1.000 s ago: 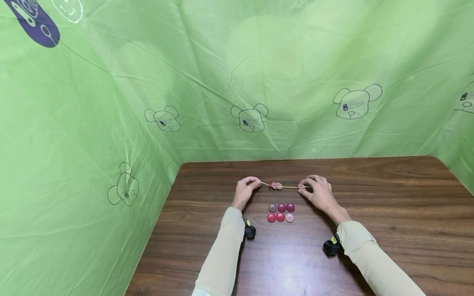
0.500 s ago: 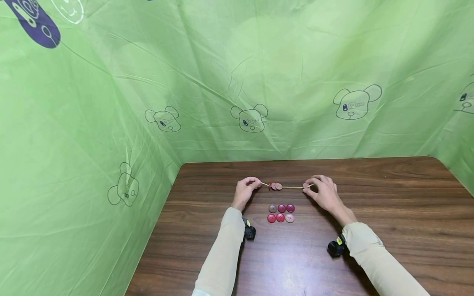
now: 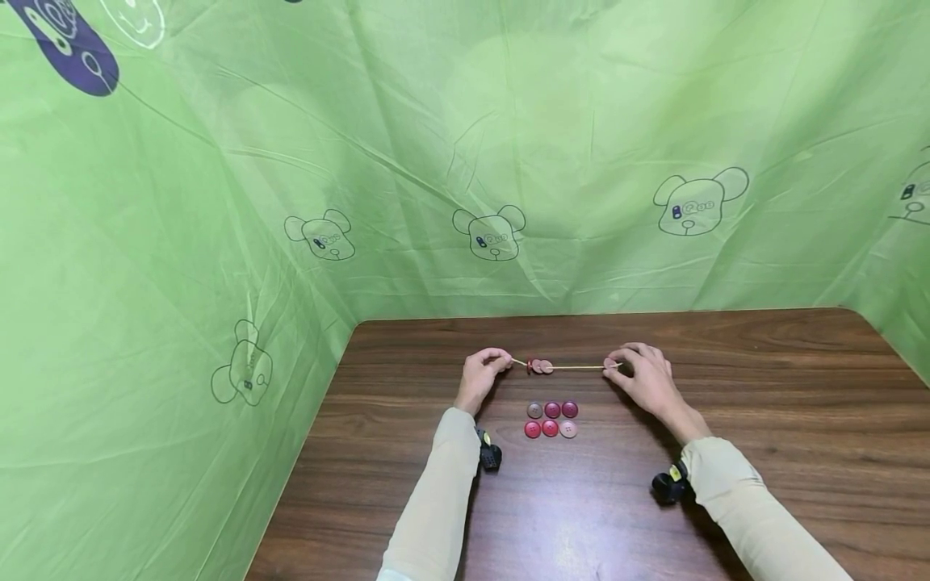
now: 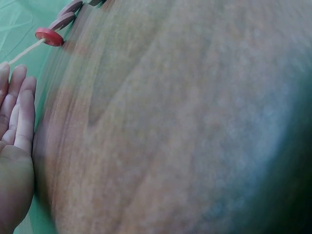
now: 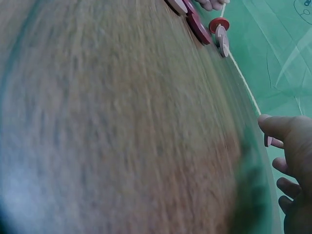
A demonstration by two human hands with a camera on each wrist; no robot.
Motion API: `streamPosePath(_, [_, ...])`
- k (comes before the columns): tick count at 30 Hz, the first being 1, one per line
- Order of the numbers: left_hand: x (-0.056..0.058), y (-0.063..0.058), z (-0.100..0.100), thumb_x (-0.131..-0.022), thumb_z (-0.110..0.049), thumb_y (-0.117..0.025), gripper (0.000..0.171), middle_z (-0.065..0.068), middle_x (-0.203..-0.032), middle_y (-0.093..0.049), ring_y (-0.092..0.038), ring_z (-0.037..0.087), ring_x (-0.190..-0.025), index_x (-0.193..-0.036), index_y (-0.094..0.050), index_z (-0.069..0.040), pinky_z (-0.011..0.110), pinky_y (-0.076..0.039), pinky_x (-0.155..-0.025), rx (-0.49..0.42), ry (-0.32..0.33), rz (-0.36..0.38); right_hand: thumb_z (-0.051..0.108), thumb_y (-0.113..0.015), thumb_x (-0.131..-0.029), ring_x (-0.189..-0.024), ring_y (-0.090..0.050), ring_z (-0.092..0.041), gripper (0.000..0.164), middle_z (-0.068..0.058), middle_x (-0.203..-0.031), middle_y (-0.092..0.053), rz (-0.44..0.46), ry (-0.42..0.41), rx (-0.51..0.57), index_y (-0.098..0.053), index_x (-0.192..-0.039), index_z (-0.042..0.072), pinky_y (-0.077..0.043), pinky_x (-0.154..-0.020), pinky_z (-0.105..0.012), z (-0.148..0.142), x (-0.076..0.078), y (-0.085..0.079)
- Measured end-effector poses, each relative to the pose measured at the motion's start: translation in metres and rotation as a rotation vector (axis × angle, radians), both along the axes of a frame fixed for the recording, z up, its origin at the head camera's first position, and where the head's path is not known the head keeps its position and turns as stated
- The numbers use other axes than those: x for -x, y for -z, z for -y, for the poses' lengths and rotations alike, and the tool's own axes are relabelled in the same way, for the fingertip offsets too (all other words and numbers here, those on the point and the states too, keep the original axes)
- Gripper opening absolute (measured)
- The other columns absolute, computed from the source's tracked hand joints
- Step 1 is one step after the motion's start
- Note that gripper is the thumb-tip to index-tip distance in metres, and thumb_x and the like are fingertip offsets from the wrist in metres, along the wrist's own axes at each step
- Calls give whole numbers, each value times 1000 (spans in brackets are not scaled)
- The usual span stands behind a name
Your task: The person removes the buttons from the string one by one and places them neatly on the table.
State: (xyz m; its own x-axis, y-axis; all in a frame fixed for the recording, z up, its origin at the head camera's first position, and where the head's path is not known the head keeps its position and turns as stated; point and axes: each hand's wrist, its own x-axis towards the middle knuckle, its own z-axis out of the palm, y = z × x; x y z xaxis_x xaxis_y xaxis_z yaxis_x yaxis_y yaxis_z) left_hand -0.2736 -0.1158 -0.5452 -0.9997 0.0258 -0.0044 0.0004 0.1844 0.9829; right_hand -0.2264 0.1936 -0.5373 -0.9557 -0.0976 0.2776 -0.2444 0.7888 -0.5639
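Note:
A thin pale string [image 3: 577, 368] runs between the two hands at the back of the table. On it, nearer the left hand, are a red button [image 4: 49, 36] standing on edge and two dusty-pink buttons [image 3: 545, 367]. The left hand [image 3: 483, 374] pinches the string's left end between thumb and fingertips. At the other end, the right hand [image 3: 645, 378] pinches a pink button [image 3: 609, 364], with a short bit of string showing past it. The right wrist view shows this button edge-on behind the thumb [image 5: 278, 126].
Two short rows of buttons lie on the brown wooden table [image 3: 407, 452] in front of the string: a grey-brown button [image 3: 534, 410] and two maroon ones behind, two red ones and a light pink button [image 3: 568, 429] nearer. A green curtain [image 3: 436, 161] hangs around the table.
The right hand has moved steadily to the right with the pink button, and the stretch of string left of it has grown longer. The left hand and the other buttons have stayed put.

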Motion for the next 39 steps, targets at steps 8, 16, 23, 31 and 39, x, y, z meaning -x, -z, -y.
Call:
streamPosePath(8, [0, 1, 0, -87, -18, -70, 13, 6, -82, -72, -65, 16, -80, -91, -72, -5, 26, -52, -73, -1, -2, -4, 29, -71, -86, -120, -39, -45, 27, -20, -126, -53, -5, 17, 7, -67, -105, 10, -27, -92, -63, -5, -1, 3])
streamPosePath(16, [-2, -1, 0, -88, -19, -69, 14, 13, -87, -73, -67, 18, -83, -91, -72, -6, 28, -53, -75, -2, 2, -1, 29, -70, -86, -119, -39, -46, 28, -21, -127, -53, -13, 27, 5, -67, -106, 10, -28, -90, -62, -9, -3, 6])
streamPosePath(23, [0, -1, 1, -87, -19, -69, 17, 8, -84, -73, -66, 16, -81, -93, -72, -4, 29, -53, -75, 2, 9, -5, 28, -71, -86, -120, -38, -47, 31, -23, -128, -52, -5, 43, 11, -66, -109, 8, -27, -92, -62, -13, -4, 4])
streamPosePath(31, [0, 0, 1, -88, -17, -69, 11, 10, -85, -73, -67, 18, -82, -91, -72, -7, 27, -53, -74, 2, 1, -6, 29, -71, -86, -120, -38, -48, 34, -23, -128, -51, -5, 48, 11, -65, -111, 7, -26, -93, -62, -16, -5, 3])
streamPosePath(39, [1, 2, 1, -88, -18, -69, 12, 11, -85, -73, -66, 16, -80, -90, -73, -6, 28, -53, -75, -2, 1, -6, 28, -71, -86, -122, -36, -47, 33, -23, -130, -50, 3, 62, 33, -65, -111, 8, -26, -93, -61, -19, -7, -1])
